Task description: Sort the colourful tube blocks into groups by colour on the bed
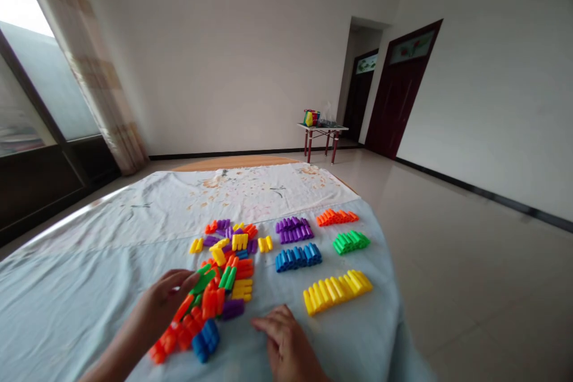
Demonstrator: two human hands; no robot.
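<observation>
My left hand point(163, 298) is over the near left side of a mixed pile, its fingertips closed on a green plastic block point(203, 279) made of joined tubes. Around it lie orange blocks point(212, 301), another green block point(228, 277), a purple block point(233, 309) and a blue block point(206, 340). My right hand point(286, 340) rests on the cloth to the right of the pile, fingers loosely bent and slightly apart, with nothing seen in them. Beyond it is a yellow row of blocks point(338, 291).
Sorted groups stand to the right: blue blocks point(298, 258), purple blocks point(293, 230), orange blocks point(336, 217) and green blocks point(351, 242). A pale blue cloth point(111, 286) covers the round table. Farther off, a small side table point(322, 128) holds a colourful box point(311, 117).
</observation>
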